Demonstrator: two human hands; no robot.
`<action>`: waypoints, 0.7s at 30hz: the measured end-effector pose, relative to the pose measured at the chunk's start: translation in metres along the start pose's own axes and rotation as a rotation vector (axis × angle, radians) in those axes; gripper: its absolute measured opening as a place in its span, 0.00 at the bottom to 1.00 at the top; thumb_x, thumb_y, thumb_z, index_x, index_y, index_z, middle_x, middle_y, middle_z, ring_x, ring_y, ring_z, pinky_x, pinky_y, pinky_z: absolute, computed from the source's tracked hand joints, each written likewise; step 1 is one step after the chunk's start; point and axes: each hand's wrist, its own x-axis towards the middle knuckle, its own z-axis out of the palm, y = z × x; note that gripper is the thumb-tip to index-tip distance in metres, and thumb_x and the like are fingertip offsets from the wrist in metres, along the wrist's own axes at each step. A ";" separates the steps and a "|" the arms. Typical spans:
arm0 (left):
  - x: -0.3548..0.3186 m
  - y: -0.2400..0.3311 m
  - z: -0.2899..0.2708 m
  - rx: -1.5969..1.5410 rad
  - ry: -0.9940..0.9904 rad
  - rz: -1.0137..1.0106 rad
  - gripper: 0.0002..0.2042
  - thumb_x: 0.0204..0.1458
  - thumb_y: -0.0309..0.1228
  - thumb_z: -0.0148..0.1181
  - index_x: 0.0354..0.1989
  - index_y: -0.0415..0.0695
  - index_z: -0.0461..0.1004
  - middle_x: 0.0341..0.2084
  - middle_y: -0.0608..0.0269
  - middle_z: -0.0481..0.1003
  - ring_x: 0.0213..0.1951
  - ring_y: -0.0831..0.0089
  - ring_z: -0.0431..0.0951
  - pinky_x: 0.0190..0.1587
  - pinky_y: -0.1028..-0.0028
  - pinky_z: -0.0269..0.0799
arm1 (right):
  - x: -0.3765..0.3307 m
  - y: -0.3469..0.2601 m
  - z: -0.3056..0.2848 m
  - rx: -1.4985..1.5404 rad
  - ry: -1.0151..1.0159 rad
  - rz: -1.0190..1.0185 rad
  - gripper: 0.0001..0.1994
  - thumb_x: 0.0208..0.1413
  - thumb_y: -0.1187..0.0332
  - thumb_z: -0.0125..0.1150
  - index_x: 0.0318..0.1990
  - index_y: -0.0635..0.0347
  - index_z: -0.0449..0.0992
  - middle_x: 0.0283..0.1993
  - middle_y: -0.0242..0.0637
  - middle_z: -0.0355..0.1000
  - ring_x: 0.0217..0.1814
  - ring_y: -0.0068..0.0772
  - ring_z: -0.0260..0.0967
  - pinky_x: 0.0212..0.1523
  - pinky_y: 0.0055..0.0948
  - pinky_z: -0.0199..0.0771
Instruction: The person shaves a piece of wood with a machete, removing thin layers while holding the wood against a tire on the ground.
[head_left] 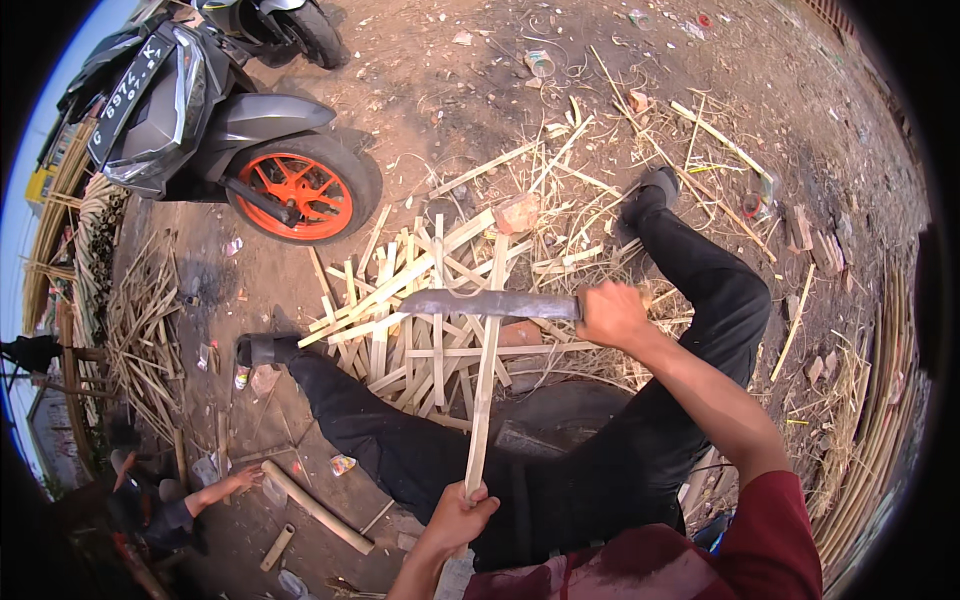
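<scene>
Clearly the right hand (610, 313) is clamped round the handle of a long machete (490, 303), its blade lying level and pointing left across the top of a bamboo slat (485, 380). The left hand (458, 515) is closed on the slat's near end, holding it nearly upright between the person's spread legs. To do this well, I judge the blade should sit square on the middle of the slat's far end, the left hand staying low, well apart from the edge, and the slat kept steady so the cut runs straight along the grain.

Counted: one machete, one slat in hand, two hands at work. Beyond the slat lies a heap of cut slats (420, 330), too many to count. One round bamboo pole (318, 508) lies on the ground at near left. Two motorbikes stand at far left, one with an orange wheel (298, 192).
</scene>
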 end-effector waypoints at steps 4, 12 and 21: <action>-0.025 -0.041 -0.021 -0.083 0.178 -0.087 0.18 0.54 0.21 0.61 0.22 0.51 0.58 0.17 0.77 0.60 0.21 0.87 0.59 0.21 0.77 0.53 | 0.058 0.143 -0.041 0.096 0.294 0.627 0.17 0.54 0.61 0.59 0.43 0.67 0.79 0.45 0.57 0.78 0.47 0.57 0.78 0.49 0.48 0.79; 0.061 0.040 0.033 0.408 0.450 0.372 0.12 0.55 0.28 0.61 0.25 0.40 0.63 0.16 0.52 0.68 0.18 0.60 0.70 0.25 0.63 0.65 | -0.059 -0.067 -0.019 0.298 0.080 -0.245 0.17 0.41 0.63 0.65 0.37 0.64 0.77 0.25 0.55 0.76 0.29 0.61 0.77 0.34 0.51 0.77; 0.031 0.021 0.037 0.547 0.478 0.316 0.05 0.54 0.22 0.52 0.28 0.35 0.65 0.16 0.39 0.72 0.25 0.40 0.78 0.27 0.55 0.71 | 0.015 0.056 -0.019 0.266 0.301 0.348 0.14 0.48 0.65 0.62 0.36 0.69 0.80 0.31 0.61 0.77 0.36 0.62 0.78 0.40 0.50 0.79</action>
